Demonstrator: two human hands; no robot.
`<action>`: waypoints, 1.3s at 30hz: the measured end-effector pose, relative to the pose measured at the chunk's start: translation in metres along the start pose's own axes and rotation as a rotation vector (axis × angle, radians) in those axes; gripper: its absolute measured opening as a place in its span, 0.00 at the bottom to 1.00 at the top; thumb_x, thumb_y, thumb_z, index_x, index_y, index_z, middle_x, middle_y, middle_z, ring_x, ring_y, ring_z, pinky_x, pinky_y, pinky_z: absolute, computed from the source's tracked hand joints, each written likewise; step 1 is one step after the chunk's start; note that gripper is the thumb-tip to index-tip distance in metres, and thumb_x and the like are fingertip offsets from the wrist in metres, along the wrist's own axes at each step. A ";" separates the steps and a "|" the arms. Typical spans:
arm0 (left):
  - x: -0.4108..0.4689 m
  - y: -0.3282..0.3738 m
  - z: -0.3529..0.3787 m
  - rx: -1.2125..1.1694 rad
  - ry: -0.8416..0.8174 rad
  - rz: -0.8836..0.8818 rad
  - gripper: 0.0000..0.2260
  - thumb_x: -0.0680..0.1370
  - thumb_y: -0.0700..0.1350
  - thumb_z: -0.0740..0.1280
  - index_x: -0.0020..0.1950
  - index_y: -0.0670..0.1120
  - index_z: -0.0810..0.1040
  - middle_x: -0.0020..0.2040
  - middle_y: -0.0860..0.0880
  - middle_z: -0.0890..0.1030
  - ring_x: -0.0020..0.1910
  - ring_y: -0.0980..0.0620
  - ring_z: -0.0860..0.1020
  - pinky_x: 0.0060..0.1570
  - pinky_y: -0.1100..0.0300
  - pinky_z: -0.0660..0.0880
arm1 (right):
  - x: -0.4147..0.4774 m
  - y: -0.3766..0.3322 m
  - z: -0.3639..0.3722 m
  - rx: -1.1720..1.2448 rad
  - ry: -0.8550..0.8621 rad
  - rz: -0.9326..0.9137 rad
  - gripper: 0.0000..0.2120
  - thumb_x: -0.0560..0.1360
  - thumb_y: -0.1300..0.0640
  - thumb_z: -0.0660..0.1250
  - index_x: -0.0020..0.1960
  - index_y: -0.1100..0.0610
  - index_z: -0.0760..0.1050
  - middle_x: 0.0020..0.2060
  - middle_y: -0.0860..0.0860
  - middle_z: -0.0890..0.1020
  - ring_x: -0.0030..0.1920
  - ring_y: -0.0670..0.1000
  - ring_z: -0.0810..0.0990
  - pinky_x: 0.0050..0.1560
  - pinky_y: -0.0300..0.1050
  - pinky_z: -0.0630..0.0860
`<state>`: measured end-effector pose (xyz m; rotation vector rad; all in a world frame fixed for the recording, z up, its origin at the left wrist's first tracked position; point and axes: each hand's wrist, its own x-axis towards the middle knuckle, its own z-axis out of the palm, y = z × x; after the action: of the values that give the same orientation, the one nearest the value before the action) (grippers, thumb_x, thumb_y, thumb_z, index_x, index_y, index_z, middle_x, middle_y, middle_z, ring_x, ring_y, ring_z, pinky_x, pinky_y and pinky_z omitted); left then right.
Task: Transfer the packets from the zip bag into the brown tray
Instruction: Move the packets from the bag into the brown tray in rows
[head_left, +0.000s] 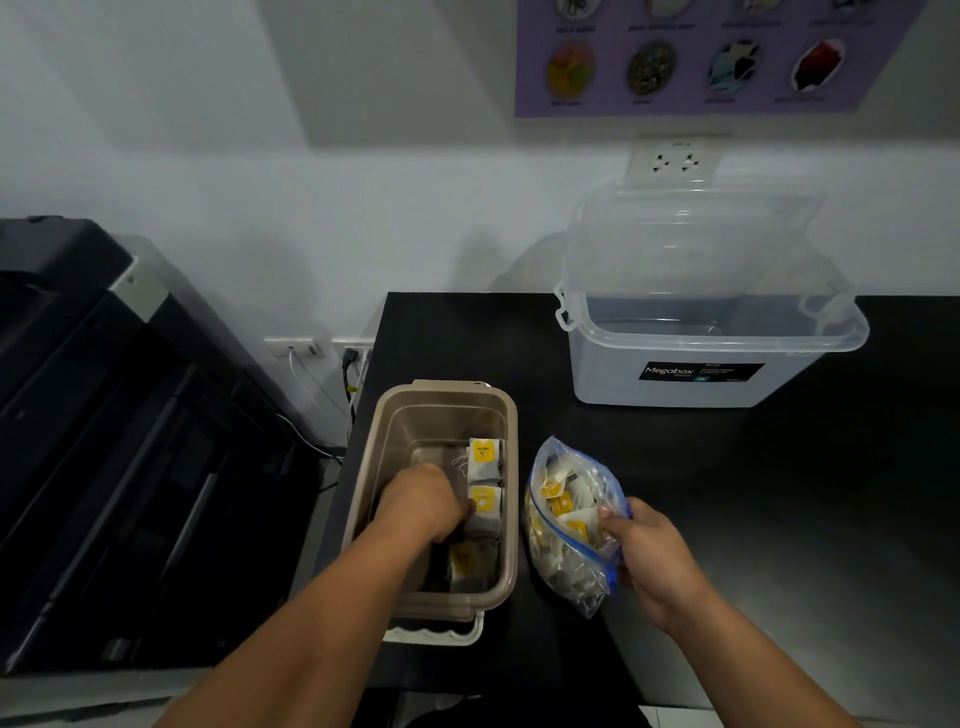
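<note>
The brown tray stands on the black counter's left end. Three grey packets with yellow labels lie in a row along its right side. My left hand is down inside the tray, its fingers curled against the middle packet; whether it grips the packet is hidden. Right of the tray lies the clear zip bag with a blue seal, full of several packets. My right hand pinches the bag's open edge at its right side.
A clear plastic box labelled Megabox, lid raised, stands at the back right of the black counter. A large dark printer fills the left. Wall sockets and cables sit between the printer and the counter.
</note>
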<state>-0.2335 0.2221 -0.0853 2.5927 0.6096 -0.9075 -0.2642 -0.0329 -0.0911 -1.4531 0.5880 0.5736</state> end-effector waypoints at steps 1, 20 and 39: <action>0.000 -0.003 -0.001 -0.032 -0.027 -0.011 0.12 0.76 0.50 0.71 0.48 0.41 0.83 0.41 0.43 0.86 0.40 0.46 0.85 0.47 0.51 0.84 | 0.000 0.000 -0.001 -0.002 -0.002 0.000 0.08 0.84 0.59 0.63 0.60 0.56 0.78 0.47 0.55 0.89 0.45 0.55 0.89 0.40 0.51 0.84; -0.013 0.004 0.013 -0.115 -0.336 -0.085 0.08 0.81 0.46 0.69 0.49 0.41 0.81 0.38 0.46 0.84 0.27 0.56 0.79 0.35 0.63 0.77 | 0.008 0.006 -0.015 -0.022 -0.048 0.027 0.09 0.84 0.59 0.63 0.62 0.56 0.78 0.49 0.56 0.89 0.48 0.56 0.89 0.47 0.56 0.84; -0.023 0.010 0.010 0.001 -0.320 -0.038 0.09 0.75 0.46 0.75 0.49 0.41 0.82 0.37 0.46 0.84 0.27 0.54 0.77 0.36 0.60 0.79 | 0.008 -0.001 -0.017 -0.072 -0.096 0.044 0.08 0.84 0.59 0.63 0.61 0.55 0.78 0.51 0.57 0.88 0.48 0.56 0.89 0.55 0.61 0.84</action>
<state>-0.2500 0.2027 -0.0760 2.3701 0.5674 -1.3002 -0.2579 -0.0502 -0.0968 -1.4747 0.5294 0.7015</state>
